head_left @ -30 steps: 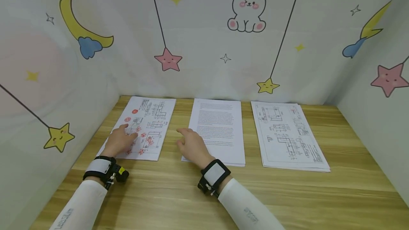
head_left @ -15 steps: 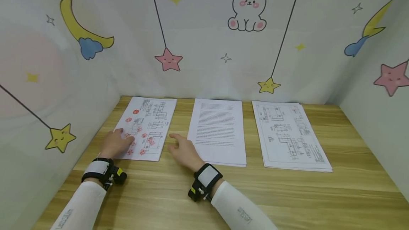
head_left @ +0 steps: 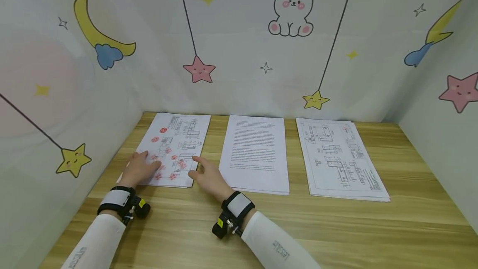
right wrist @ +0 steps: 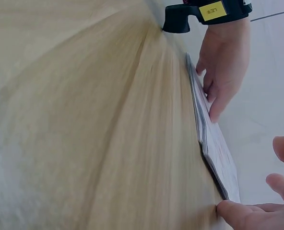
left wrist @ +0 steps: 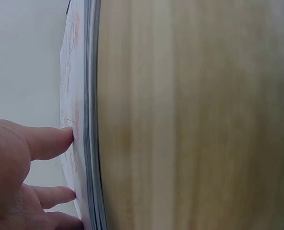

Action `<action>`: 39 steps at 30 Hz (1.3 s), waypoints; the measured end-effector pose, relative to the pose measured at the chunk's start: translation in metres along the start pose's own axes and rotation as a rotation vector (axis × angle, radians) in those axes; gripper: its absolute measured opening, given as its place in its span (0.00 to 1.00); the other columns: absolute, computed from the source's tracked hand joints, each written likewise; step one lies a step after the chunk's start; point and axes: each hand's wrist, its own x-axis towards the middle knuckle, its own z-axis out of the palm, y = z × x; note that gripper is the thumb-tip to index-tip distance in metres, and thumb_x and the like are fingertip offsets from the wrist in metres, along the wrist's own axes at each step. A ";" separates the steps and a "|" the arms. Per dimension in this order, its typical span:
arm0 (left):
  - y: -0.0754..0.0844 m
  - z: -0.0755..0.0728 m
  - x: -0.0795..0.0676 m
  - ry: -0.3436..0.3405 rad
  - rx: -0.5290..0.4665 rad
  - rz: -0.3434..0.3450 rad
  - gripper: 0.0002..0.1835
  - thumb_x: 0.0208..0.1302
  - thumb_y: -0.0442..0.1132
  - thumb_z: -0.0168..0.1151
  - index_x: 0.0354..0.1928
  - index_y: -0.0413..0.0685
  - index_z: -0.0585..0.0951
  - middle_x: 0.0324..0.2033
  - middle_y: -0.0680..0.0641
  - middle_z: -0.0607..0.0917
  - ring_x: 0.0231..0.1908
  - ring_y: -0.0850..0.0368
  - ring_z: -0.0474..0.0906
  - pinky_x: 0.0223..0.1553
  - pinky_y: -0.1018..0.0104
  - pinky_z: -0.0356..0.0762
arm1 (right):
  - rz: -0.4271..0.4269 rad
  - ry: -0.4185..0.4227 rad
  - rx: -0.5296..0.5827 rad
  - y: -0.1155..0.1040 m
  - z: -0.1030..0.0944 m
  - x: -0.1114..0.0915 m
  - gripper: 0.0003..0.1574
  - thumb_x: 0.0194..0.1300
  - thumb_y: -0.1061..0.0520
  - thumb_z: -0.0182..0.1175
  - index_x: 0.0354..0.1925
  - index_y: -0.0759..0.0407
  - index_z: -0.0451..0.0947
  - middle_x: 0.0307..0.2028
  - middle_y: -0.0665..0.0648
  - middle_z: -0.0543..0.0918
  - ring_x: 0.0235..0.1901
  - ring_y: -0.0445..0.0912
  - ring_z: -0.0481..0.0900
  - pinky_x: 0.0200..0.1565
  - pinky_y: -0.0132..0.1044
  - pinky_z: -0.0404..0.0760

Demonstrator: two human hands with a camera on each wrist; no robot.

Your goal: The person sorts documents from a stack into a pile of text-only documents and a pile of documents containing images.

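At the left of the table lies a stack of paper (head_left: 183, 144) printed with technical drawings and red stamp marks. My left hand (head_left: 139, 170) rests its thumb and fingertips on the stack's near left part, fingers extended. In the left wrist view the thumb (left wrist: 51, 142) touches the top sheet, and the layered sheet edges show beside it. My right hand (head_left: 210, 181) is at the stack's right edge, fingers spread. One right fingertip (right wrist: 227, 209) meets the paper's edge low by the table in the right wrist view. The sheets sit slightly uneven there.
A stack of printed text pages (head_left: 254, 152) lies in the middle, close to my right hand. Farther right is another stack of drawings (head_left: 341, 161). The wooden table (head_left: 336, 235) ends at a patterned cloth wall (head_left: 242, 90) behind and at both sides.
My right hand has moved left from the middle pages to the left stack's edge. The left hand has drawn back slightly toward me. The left stack's upper sheets have shifted a little right.
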 end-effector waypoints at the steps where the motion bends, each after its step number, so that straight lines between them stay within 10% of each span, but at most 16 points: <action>1: 0.000 0.001 0.000 -0.001 0.002 0.008 0.44 0.69 0.51 0.51 0.73 0.25 0.50 0.70 0.16 0.46 0.69 0.19 0.48 0.67 0.25 0.49 | 0.011 -0.007 0.035 0.000 0.001 0.000 0.34 0.71 0.52 0.56 0.73 0.52 0.64 0.73 0.58 0.66 0.74 0.53 0.63 0.72 0.50 0.64; 18: 0.005 0.004 -0.003 0.038 0.017 0.058 0.40 0.68 0.48 0.51 0.71 0.24 0.55 0.66 0.17 0.55 0.67 0.23 0.51 0.65 0.24 0.48 | 0.081 0.034 0.256 -0.004 0.003 0.001 0.32 0.70 0.52 0.55 0.70 0.51 0.68 0.71 0.60 0.69 0.73 0.53 0.64 0.72 0.49 0.65; 25: 0.006 0.003 -0.004 0.034 0.029 0.055 0.39 0.69 0.49 0.51 0.71 0.25 0.57 0.64 0.19 0.58 0.66 0.24 0.53 0.64 0.25 0.50 | 0.134 0.146 0.402 -0.010 0.003 0.008 0.30 0.67 0.59 0.56 0.67 0.56 0.72 0.63 0.65 0.76 0.53 0.48 0.80 0.51 0.41 0.83; 33: 0.007 0.005 -0.005 0.005 0.022 0.052 0.40 0.70 0.50 0.50 0.72 0.26 0.56 0.68 0.19 0.55 0.68 0.22 0.52 0.66 0.25 0.49 | 0.219 0.116 0.529 -0.003 0.002 0.015 0.43 0.66 0.61 0.55 0.76 0.61 0.54 0.57 0.65 0.80 0.42 0.46 0.82 0.43 0.39 0.85; 39: 0.012 0.007 -0.006 -0.003 0.031 0.074 0.40 0.69 0.49 0.51 0.72 0.26 0.56 0.68 0.20 0.56 0.69 0.23 0.52 0.66 0.24 0.48 | 0.233 0.034 0.528 0.007 0.001 0.022 0.33 0.71 0.58 0.52 0.72 0.59 0.62 0.55 0.62 0.82 0.44 0.46 0.85 0.41 0.35 0.83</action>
